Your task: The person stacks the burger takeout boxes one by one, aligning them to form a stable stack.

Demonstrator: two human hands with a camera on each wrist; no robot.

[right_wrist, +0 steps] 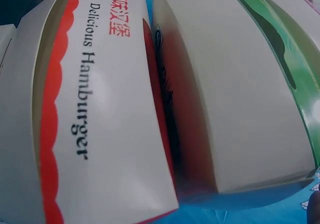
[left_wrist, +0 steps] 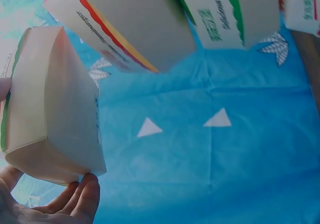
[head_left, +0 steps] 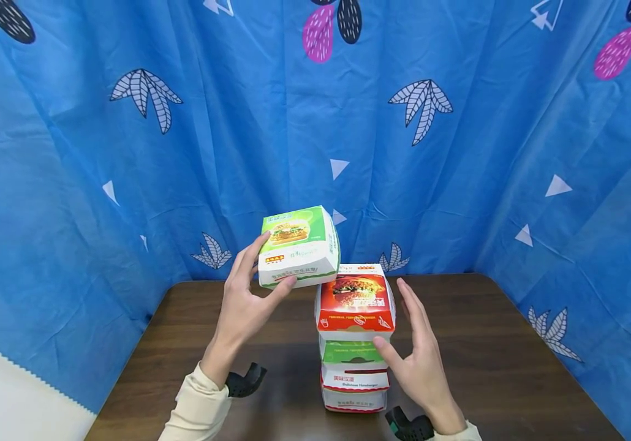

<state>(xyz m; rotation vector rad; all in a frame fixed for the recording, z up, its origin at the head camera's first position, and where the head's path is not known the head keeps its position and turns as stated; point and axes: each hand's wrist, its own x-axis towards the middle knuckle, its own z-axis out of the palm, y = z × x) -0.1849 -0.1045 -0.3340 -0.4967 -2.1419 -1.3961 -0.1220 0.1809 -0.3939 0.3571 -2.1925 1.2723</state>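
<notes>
My left hand (head_left: 246,306) grips a hamburger box with a green top (head_left: 296,242), thumb on its near side and fingers at its left. The box is tilted and held up to the left of a stack, its corner overlapping the stack's top in the head view. In the left wrist view, the held box (left_wrist: 70,98) shows a pale underside. A red-topped hamburger box (head_left: 356,300) crowns the stack. Below it come a green box (head_left: 351,351) and a white box with red trim (head_left: 355,378). My right hand (head_left: 417,352) is beside the stack, fingers extended, thumb close to the red-topped box; contact is unclear.
The stack stands on a dark wooden table (head_left: 470,367). Behind and around it hangs a blue patterned curtain (head_left: 260,135). A black wrist strap (head_left: 245,381) is worn on my left wrist, another strap (head_left: 410,425) on my right.
</notes>
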